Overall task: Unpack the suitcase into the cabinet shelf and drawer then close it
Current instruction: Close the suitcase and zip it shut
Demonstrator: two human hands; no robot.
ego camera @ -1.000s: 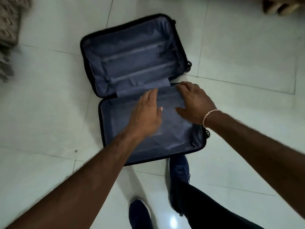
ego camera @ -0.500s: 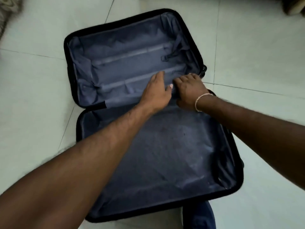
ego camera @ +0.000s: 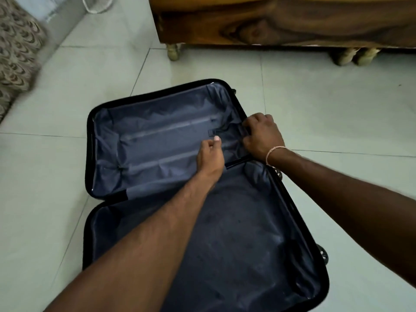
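Note:
A black suitcase (ego camera: 88,154) lies open flat on the tiled floor, and both halves show only dark blue lining. A small black strap buckle (ego camera: 211,132) sits on the lining of the far half. My left hand (ego camera: 210,155) reaches into the far half with curled fingers, its thumb tip just below the buckle; whether it pinches anything is hidden. My right hand (ego camera: 262,137) grips the right rim of the far half, near the hinge line. My left forearm crosses over the near half (ego camera: 243,239).
A wooden cabinet (ego camera: 281,21) on short turned legs stands beyond the suitcase at the top. Patterned fabric (ego camera: 18,52) fills the upper left edge. A suitcase wheel (ego camera: 323,255) sticks out at the right. Pale floor tiles surround the case.
The view has come closer and tilted up, bringing the cabinet into sight. My right hand slid from the hinge area onto the far half's right rim. My left hand's fingers curled near the buckle.

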